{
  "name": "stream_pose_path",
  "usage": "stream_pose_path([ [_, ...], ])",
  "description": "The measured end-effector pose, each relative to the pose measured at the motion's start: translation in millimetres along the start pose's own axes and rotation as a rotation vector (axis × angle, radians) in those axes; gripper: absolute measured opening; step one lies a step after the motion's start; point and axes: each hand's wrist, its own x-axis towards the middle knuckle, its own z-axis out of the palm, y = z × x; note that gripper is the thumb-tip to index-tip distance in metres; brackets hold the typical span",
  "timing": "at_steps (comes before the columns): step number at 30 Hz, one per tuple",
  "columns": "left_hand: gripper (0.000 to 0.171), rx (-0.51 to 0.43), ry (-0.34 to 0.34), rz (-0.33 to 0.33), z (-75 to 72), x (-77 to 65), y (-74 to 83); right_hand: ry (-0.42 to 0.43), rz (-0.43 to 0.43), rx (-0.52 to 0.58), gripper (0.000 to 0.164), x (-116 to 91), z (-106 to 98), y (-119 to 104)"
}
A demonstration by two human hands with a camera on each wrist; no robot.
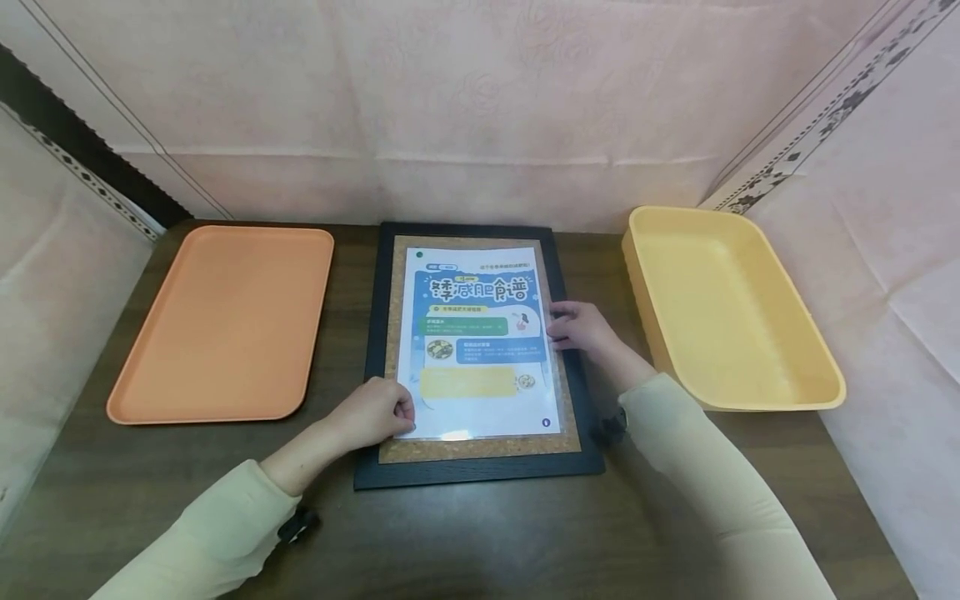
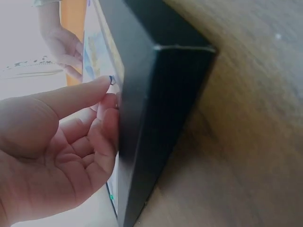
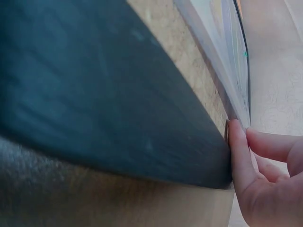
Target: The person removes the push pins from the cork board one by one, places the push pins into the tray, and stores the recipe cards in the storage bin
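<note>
A laminated poster printed in blue, green and yellow lies over a cork board with a black frame. At the poster's lower left corner, my left hand pinches the edge between thumb and curled fingers. My right hand holds the right edge about midway up; in the right wrist view its thumb is on the face and a finger behind the sheet. A small green pin-like dot marks the poster's top left corner.
An orange tray lies left of the board. To the right stands a deep yellow bin, close to my right forearm. Everything is on a dark wooden table, with pale cloth hanging behind and at both sides.
</note>
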Motion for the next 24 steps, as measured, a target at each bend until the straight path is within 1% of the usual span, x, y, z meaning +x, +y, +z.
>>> stream_pose_path([
  [3, 0.012, -0.026, -0.025, -0.010, -1.7, -0.3, -0.1, 0.004, 0.003, -0.003, 0.055, 1, 0, 0],
  [6, 0.011, -0.061, -0.060, 0.004, -4.4, -0.2, -2.4, 0.007, 0.006, 0.002, 0.055, 2, 0, 1],
  [9, 0.009, -0.111, -0.094, 0.015, -9.2, 0.9, -6.8, 0.005, 0.002, 0.004, 0.055, 3, 0, 1],
  [13, 0.010, -0.175, -0.119, 0.029, -17.5, 3.8, -13.6, 0.011, 0.002, 0.004, 0.056, 3, -1, 0],
  [15, 0.012, -0.199, -0.119, 0.039, -21.4, 5.3, -15.8, 0.015, 0.006, 0.003, 0.056, 3, -1, 0],
  [17, 0.013, -0.219, -0.116, 0.033, -24.8, 7.0, -18.3, 0.013, 0.005, 0.002, 0.057, 3, -1, 0],
  [24, 0.020, -0.316, -0.058, -0.036, -40.9, 8.8, -26.2, 0.005, 0.010, 0.005, 0.056, 2, 0, 0],
])
